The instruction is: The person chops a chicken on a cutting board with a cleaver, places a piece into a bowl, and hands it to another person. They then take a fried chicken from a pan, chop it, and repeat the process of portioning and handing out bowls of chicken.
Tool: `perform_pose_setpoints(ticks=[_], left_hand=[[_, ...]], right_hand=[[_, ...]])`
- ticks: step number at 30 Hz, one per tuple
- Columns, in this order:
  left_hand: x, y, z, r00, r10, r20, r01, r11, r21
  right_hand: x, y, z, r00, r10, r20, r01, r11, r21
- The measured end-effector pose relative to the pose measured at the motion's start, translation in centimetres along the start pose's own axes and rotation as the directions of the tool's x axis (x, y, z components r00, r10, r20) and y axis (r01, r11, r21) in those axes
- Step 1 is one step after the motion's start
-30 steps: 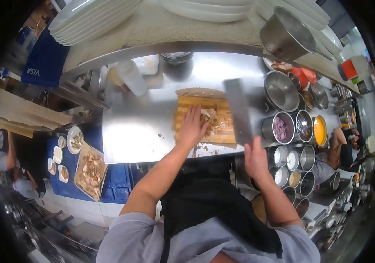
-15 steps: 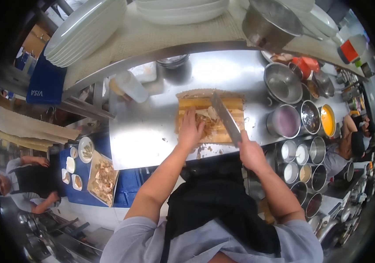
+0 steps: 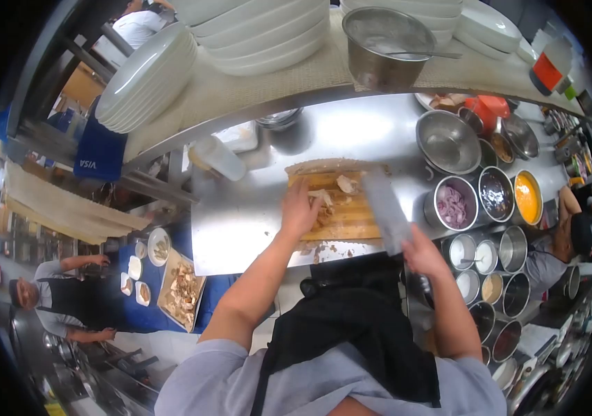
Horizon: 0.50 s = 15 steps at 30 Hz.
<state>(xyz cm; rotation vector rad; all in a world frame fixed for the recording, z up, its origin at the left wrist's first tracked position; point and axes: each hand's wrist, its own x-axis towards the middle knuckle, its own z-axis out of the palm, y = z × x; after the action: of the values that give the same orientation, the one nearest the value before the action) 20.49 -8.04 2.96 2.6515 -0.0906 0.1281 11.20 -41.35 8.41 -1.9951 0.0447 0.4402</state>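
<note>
Lying between hands (image 3: 300,210) (image 3: 423,252): chopped food (image 3: 324,201) on board (image 3: 355,227).

Counter (image 3: 240,232) was smooth metal, shiny with bright glare. Cleaver (image 3: 384,211) had a grey metal blade; blur hid its finer finish. Cutting board (image 3: 358,227) looked like wood. Plates (image 3: 261,52) were smooth and glossy, shelf liner (image 3: 233,87) matt, rough-woven cloth by the look. Squeeze bottle (image 3: 223,161) looked like translucent plastic. Mixing bowl (image 3: 445,139) was shiny metal, apron (image 3: 351,347) matt cloth.
</note>
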Motion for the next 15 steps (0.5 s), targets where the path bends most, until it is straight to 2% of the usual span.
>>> perform_pose_setpoints(ticks=[1, 3, 5, 7, 9, 11, 15], left_hand=[[0.9, 0.5, -0.3, 1.0, 0.025, -0.005, -0.025, 0.999, 0.02], [3.1, 1.7, -0.5, 0.999, 0.027, 0.019, -0.028, 0.999, 0.046], [5.9, 3.1, -0.5, 0.999, 0.028, 0.044, -0.031, 0.997, 0.067], [8.7, 4.4, -0.2, 0.944, -0.144, 0.298, 0.123, 0.988, 0.09], [11.9, 1.3, 4.8, 0.926, -0.164, 0.339, 0.145, 0.986, 0.081], [14.0, -0.4, 8.3, 0.909, -0.187, 0.373, 0.173, 0.982, 0.07], [15.8, -0.5, 12.2, 0.849, -0.019, 0.527, 0.038, 0.999, -0.025]], right_hand=[[-1.3, -1.3, -1.3, 0.946, 0.292, 0.144, -0.324, 0.887, 0.33], [-2.3, 0.6, -1.8, 0.945, 0.309, 0.108, -0.325, 0.836, 0.442], [-2.5, 3.1, -2.1, 0.949, 0.281, 0.142, -0.315, 0.852, 0.419], [-2.6, 4.0, -1.8, 0.93, 0.333, 0.154, -0.362, 0.77, 0.525], [-1.4, 6.3, -0.8, 0.929, 0.323, 0.18, -0.368, 0.758, 0.538], [-0.2, 6.2, 0.6, 0.908, 0.306, 0.286, -0.417, 0.728, 0.544], [2.3, 5.1, 3.4, 0.89, 0.307, 0.338, -0.45, 0.71, 0.542]])
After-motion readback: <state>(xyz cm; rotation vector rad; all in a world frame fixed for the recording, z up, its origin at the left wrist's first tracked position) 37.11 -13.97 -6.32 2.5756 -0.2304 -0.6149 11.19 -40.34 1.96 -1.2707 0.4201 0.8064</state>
